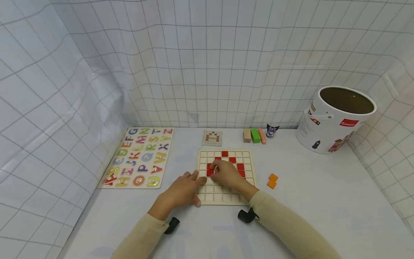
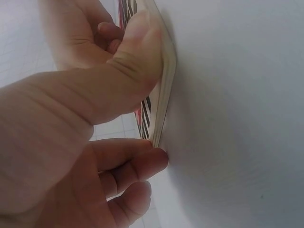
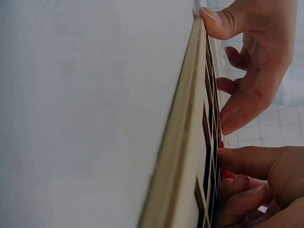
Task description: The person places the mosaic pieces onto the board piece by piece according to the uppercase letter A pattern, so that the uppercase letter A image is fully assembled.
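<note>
A pale wooden grid board (image 1: 223, 198) lies flat with several red square tiles (image 1: 232, 160) in its upper half. At the board's left side, my left hand (image 1: 182, 190) rests with the thumb by the near corner and a finger reaching over the edge; the left wrist view shows the thumb on the frame. My right hand (image 1: 228, 174) is over the middle of the board, thumb and index finger curled together at a red tile (image 1: 210, 173) in the left columns. Its fingers partly cover the tiles there.
A small pattern card (image 1: 212, 138) lies behind the board. Two orange tiles (image 1: 272, 181) lie to its right. Left is an alphabet puzzle board (image 1: 164, 153). At the back are wood (image 1: 247, 136) and green (image 1: 255, 136) blocks, an orange stick, a figurine (image 1: 271, 130) and a white bucket (image 1: 307, 126).
</note>
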Motion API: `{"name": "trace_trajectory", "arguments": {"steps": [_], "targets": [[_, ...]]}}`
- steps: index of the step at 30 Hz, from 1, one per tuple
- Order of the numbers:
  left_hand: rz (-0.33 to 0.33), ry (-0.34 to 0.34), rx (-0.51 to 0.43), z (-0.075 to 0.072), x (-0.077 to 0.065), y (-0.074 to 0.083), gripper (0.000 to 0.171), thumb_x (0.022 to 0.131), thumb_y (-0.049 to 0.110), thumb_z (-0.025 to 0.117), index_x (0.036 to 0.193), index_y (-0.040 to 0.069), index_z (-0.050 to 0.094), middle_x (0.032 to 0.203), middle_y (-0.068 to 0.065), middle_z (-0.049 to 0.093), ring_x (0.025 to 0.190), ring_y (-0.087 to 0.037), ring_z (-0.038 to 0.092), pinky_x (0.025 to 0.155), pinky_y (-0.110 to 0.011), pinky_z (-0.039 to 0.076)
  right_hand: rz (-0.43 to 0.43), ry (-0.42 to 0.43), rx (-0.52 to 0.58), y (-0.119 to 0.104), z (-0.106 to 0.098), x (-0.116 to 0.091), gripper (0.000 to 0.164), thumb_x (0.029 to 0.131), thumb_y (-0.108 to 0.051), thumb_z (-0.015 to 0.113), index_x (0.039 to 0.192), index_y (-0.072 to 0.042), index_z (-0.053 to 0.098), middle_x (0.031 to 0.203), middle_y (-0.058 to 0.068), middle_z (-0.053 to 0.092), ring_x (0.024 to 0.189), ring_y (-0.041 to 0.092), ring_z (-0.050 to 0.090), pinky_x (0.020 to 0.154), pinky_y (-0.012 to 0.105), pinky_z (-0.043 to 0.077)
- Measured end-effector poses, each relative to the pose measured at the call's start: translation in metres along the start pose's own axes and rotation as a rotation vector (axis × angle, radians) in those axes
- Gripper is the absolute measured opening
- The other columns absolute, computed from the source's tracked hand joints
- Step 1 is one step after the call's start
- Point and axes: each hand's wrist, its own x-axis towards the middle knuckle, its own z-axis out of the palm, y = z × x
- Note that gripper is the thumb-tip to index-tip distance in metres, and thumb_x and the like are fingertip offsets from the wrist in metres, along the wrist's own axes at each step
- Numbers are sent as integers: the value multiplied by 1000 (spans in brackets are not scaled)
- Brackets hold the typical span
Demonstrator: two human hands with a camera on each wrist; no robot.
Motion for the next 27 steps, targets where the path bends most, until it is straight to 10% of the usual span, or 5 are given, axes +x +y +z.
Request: {"name": "trace_trajectory", "arguments": {"steps": [7, 15, 27], "targets": [[5, 12, 15, -1, -1, 0, 82, 70, 38, 90, 143, 17, 58, 155, -24, 44, 128, -38, 51, 105, -53, 44, -22, 36, 41, 1, -11, -7, 25, 91, -11, 68, 116, -14, 67, 78, 1, 58, 62, 14, 53, 56, 28, 42], [1, 10, 15, 5, 1, 0, 82, 71, 37, 90, 144, 17, 58, 157, -24, 42, 129, -39, 49, 106, -54, 43, -109, 8, 166, 23, -72, -57, 31, 100, -18, 65, 129, -7, 64, 90, 8, 61, 73, 28, 59, 62, 32, 49], [1, 11, 14, 3, -2, -1, 82, 73, 36, 89, 146, 16, 56, 157, -23, 42, 131, -39, 48, 107, -53, 41, 92, -116, 143, 90, -117, -144, 31, 97, -19, 69, 125, -8, 65, 98, 9, 59, 75, 21, 58, 54, 28, 49]]}}
